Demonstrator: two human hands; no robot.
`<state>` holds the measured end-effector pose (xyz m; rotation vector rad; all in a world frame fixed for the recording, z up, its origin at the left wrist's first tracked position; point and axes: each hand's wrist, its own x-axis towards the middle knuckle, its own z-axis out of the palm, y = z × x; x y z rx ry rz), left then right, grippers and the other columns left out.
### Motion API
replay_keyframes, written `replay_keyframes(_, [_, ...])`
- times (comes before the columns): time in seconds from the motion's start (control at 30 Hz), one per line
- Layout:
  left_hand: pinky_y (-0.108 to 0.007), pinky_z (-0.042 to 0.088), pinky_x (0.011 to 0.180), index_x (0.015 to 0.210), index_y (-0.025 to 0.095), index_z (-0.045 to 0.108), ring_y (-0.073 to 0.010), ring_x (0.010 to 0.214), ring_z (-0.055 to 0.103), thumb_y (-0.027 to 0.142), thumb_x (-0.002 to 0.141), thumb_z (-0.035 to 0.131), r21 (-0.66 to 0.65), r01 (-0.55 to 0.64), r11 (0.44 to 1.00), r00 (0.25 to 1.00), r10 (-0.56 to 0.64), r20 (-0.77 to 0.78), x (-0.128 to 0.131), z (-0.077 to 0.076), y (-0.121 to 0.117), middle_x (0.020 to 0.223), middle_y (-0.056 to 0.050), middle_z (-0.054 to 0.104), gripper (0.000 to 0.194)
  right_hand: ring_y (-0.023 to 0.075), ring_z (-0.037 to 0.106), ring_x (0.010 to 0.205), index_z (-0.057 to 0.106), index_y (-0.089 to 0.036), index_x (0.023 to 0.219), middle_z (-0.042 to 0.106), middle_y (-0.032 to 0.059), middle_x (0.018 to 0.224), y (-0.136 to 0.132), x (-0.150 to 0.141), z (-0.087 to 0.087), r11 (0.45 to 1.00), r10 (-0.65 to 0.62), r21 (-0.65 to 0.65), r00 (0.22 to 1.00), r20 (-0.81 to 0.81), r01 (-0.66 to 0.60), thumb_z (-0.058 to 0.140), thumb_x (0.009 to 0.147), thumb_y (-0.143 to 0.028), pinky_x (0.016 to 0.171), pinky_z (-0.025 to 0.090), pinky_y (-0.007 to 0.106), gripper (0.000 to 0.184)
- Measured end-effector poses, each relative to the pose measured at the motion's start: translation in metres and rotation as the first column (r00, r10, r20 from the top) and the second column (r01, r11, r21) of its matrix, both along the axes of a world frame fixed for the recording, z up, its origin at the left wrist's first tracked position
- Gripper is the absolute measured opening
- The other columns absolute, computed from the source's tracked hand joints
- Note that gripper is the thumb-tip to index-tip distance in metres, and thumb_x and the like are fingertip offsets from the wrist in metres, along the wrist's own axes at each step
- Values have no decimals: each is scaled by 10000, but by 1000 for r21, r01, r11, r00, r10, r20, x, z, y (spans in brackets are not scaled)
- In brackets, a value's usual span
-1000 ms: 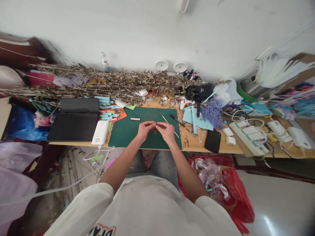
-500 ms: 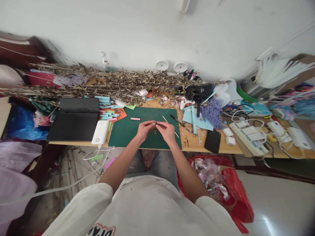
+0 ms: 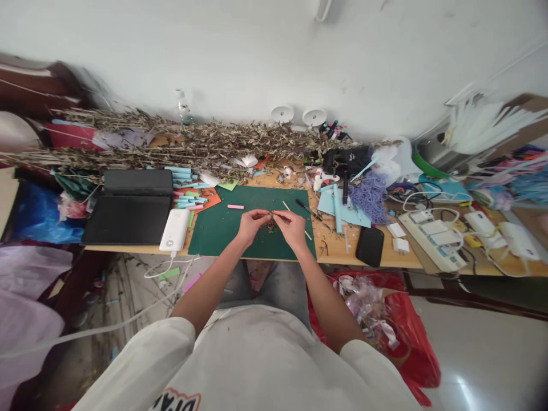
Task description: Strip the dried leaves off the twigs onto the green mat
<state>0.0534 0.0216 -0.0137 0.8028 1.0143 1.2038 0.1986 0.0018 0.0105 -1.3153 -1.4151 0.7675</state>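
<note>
Left hand (image 3: 252,226) and right hand (image 3: 293,228) both pinched tight on tiny dark bit (image 3: 271,213), smack between fingertips, neither hand nearer. Long axis? Too small to tell. Dried crumbs (image 3: 271,228) just below, on green mat (image 3: 218,234).

A: What lies on the light-brown wooden tabletop (image 3: 336,244)?
B: A flat dark-green rectangular mat (image 3: 220,231) and, to its right, a black rounded-rectangular slab (image 3: 370,246) beside a small white plastic charger (image 3: 401,245).
</note>
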Motion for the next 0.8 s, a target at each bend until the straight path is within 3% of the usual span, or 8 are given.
replay_keyframes(0.17, [-321,519,711,767,137,749,-178,670,647,327,531,836,76,80,994,967,-58,-250,-2,7,-2,739,-71,728,315,197,690,682,747,-181,804,741,56,792,2,-1,-1,999,21,-45,996,90,-17,624,742,-308,672,567,298,188])
replay_keyframes(0.37, [-329,529,735,792,136,747,-162,672,648,340,505,855,0,15,1000,996,-15,-82,-5,-6,-1,748,-68,728,368,208,690,677,734,-163,788,735,58,751,7,4,-10,990,-102,-97,995,13,103,618,730,-313,672,570,312,198])
replay_keyframes(0.5, [-341,535,774,838,131,747,-160,708,658,347,488,865,-40,28,999,999,-27,31,-4,-13,1,799,-73,734,428,211,703,771,739,-171,883,743,75,876,2,2,-8,997,0,-82,1000,-9,0,647,734,-335,752,575,333,240])
replay_keyframes(0.67, [-345,541,755,818,132,749,-166,681,654,334,515,853,6,35,999,997,-35,-66,-1,-3,-1,761,-69,731,379,204,699,727,741,-166,878,744,75,849,-1,-6,-9,996,-7,-83,1000,24,9,649,722,-299,714,578,321,224])
replay_keyframes(0.8, [-321,530,716,762,132,738,-162,660,649,297,523,846,47,0,999,990,6,-139,-3,3,1,721,-60,719,310,209,693,681,743,-149,846,741,72,787,2,-2,-12,990,-102,-94,995,-1,101,647,712,-299,673,574,320,222])
